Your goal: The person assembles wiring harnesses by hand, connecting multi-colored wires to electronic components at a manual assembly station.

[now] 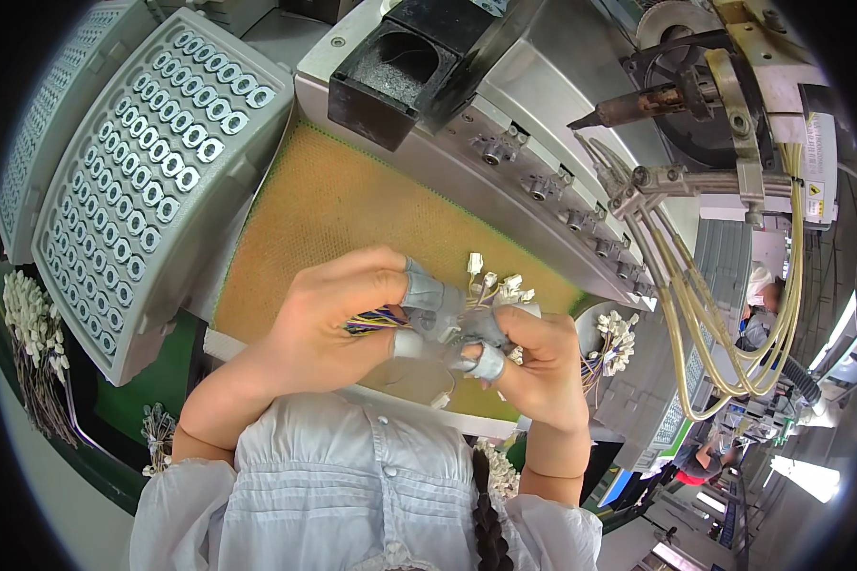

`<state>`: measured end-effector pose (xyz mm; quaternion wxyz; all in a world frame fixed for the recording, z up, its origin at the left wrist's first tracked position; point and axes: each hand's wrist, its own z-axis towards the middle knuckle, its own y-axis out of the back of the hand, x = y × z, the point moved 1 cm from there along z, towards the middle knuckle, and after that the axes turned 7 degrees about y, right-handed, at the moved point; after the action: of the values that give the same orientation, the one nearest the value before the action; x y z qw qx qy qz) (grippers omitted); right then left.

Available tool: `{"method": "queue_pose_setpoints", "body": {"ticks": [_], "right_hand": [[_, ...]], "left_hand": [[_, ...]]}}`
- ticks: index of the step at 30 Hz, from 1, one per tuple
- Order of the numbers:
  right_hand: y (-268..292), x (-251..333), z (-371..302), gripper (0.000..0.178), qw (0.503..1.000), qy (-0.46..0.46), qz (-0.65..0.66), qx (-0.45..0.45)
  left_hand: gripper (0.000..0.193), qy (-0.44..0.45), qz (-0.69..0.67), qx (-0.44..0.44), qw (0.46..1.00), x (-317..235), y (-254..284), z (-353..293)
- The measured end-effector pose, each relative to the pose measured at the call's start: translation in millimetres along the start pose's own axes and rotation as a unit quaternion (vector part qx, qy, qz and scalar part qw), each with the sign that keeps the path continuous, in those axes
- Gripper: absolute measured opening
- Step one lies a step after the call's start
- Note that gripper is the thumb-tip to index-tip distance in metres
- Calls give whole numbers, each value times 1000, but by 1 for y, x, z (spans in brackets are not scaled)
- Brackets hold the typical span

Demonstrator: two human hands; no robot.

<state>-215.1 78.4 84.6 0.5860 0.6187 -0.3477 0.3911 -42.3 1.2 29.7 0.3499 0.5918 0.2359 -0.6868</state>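
Observation:
Close together over the tan mat (pixel 324 205), both my hands are closed, with grey coverings on several fingertips. My left hand (pixel 338 319) grips a bundle of thin multicoloured wires (pixel 376 321), which shows between its fingers. Opposite it, my right hand (pixel 541 366) pinches at the same spot. A small translucent piece (pixel 438 326) shows blurred between the fingertips; its kind cannot be told. White plug connectors (pixel 510 288) on wire ends stick out just beyond the fingers. One more white connector (pixel 440 401) hangs below the hands on a thin wire.
A grey tray with rows of round metal parts (pixel 138 181) leans at the left. Ahead stands a machine with a black open box (pixel 390 71); a soldering iron tip (pixel 590 121) and metal tubes overhang the right. Connector bundles (pixel 33 319) lie left, others (pixel 617 341) right.

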Motion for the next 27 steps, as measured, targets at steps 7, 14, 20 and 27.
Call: {"method": "queue_pose_setpoints", "body": {"ticks": [7,14,20,27], "right_hand": [[6,-4,2,15,997,-50,12,53],[11,-25,8,14,948,-164,258,91],[4,-36,12,27,981,-96,158,64],[1,-32,2,19,985,-87,132,-75]], "left_hand": [[25,-50,55,18,997,3,0,3],[22,-196,167,21,966,-14,9,21],[27,-72,121,149,979,1,18,45],[36,-37,167,-70,983,27,14,8]]}}
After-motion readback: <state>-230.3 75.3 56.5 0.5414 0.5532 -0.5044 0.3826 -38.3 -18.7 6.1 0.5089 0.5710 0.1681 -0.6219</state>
